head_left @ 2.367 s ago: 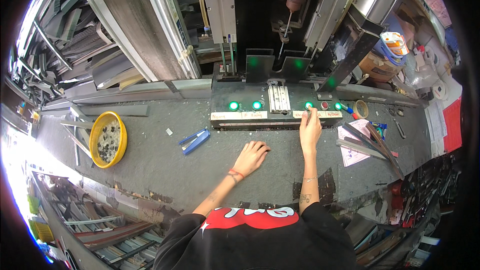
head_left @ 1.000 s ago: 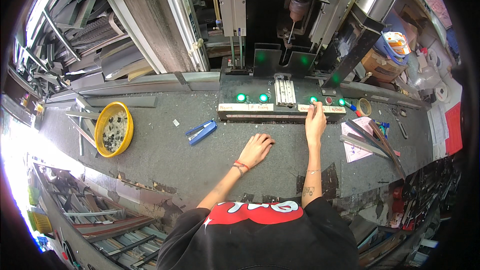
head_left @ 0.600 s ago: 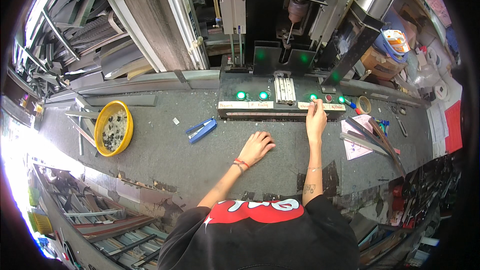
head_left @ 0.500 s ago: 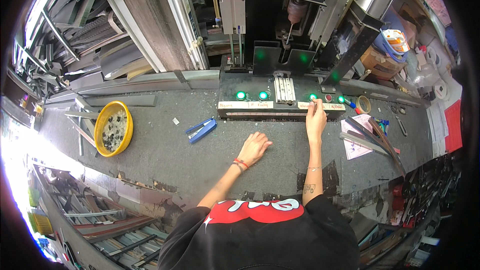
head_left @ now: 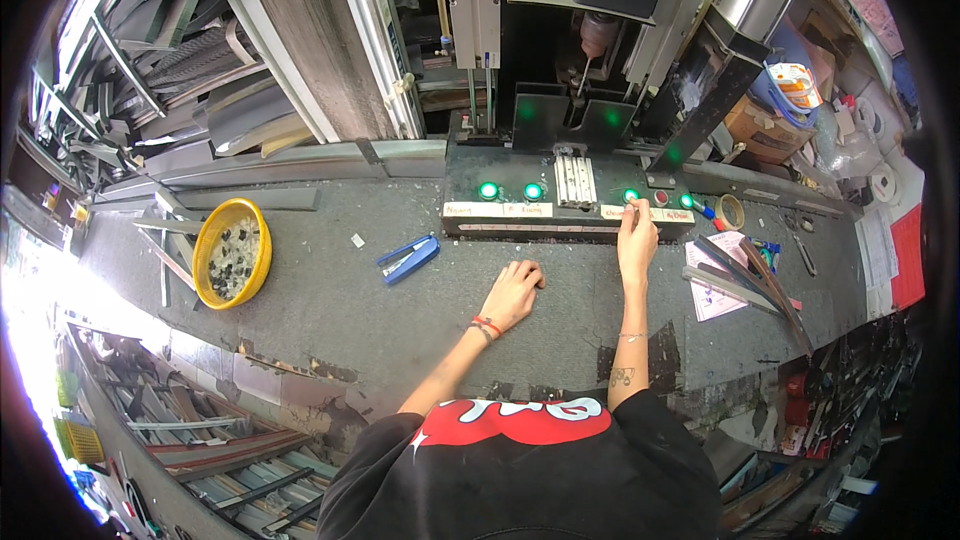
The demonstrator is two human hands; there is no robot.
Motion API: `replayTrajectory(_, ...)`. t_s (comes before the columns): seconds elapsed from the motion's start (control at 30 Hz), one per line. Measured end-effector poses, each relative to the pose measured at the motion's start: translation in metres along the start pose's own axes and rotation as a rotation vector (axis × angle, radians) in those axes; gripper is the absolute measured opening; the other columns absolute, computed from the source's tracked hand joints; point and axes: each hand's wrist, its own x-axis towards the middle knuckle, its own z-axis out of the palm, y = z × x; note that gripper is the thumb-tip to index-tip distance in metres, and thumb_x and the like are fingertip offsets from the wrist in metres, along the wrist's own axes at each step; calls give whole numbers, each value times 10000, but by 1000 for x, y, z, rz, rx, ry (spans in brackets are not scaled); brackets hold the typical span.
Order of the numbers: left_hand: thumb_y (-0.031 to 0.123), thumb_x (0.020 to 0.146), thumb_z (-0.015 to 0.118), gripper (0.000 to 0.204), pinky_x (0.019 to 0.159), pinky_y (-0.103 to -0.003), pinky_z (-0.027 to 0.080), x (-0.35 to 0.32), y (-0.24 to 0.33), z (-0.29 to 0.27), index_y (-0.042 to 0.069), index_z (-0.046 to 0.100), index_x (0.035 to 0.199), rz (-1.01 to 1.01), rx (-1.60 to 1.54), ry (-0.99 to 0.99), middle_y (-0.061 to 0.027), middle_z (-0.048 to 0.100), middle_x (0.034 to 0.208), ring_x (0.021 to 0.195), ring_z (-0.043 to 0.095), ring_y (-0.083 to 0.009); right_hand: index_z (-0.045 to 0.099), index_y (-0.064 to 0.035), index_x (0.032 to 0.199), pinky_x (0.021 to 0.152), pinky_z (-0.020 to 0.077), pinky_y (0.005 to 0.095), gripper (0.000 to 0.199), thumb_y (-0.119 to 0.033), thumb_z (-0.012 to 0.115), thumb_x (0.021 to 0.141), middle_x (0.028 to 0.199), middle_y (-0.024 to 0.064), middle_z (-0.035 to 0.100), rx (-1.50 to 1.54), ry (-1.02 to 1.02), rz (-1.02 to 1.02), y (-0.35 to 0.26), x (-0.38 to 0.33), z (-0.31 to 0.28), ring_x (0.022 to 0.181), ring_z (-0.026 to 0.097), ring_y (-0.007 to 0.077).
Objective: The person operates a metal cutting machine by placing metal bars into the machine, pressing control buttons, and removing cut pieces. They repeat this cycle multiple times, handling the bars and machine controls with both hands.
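In the head view, the right hand [head_left: 637,240] reaches up to the control panel [head_left: 560,210] at the back of the grey bench [head_left: 330,310], its index finger stretched out with the tip on or just at a lit green button [head_left: 631,196]; the other fingers are curled in and hold nothing. A red button [head_left: 660,198] and another green one sit just to the right of it on the panel. The left hand [head_left: 512,293] lies palm down on the bench, just in front of the panel, fingers loosely bent and slightly spread, gripping nothing; a red band is on its wrist. Two more green buttons [head_left: 488,190] glow on the panel's left part, either side of a ribbed metal block [head_left: 574,180]. A blue stapler [head_left: 408,258] lies on the bench left of the left hand, and farther left is a yellow bowl [head_left: 232,252] of small parts. Metal strips [head_left: 750,280] and a paper lie to the right of the right hand.
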Motion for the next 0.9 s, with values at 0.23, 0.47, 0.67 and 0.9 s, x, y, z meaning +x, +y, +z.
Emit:
replayTrajectory(0.23,17,786,552,166,888,-392,401,1,2,-1,75,572,940,-8,23,7,-78,530,1081,1002,502,-281,557,-56,1057,719,467,489,196,-190,455,955,901,243,649,4,-19,12,-2,3,-2,879,607,441)
replayTrajectory(0.47,139,796,632,355,957,-417,358,32,-13,-44,84,545,1136,-26,440,314,-97,496,1214,1124,472,-278,540,-45,1057,719,467,493,200,-194,449,958,914,237,652,-77,2,-26,-6,0,-3,877,613,431)
replayTrajectory(0.67,274,795,680,473,1083,-446,283,55,-30,-71,58,519,1184,-144,620,200,-124,465,1309,1247,414,-295,536,-38,1049,729,469,491,202,-194,446,958,930,230,654,-91,-1,-2,-7,1,-2,888,613,424)
replayTrajectory(0.9,250,799,677,495,1106,-423,276,58,-34,-71,28,501,1205,-91,618,151,-167,465,1314,1284,404,-302,527,-52,1060,716,475,494,203,-208,453,955,909,225,656,-144,-8,6,-11,0,-4,868,621,417)
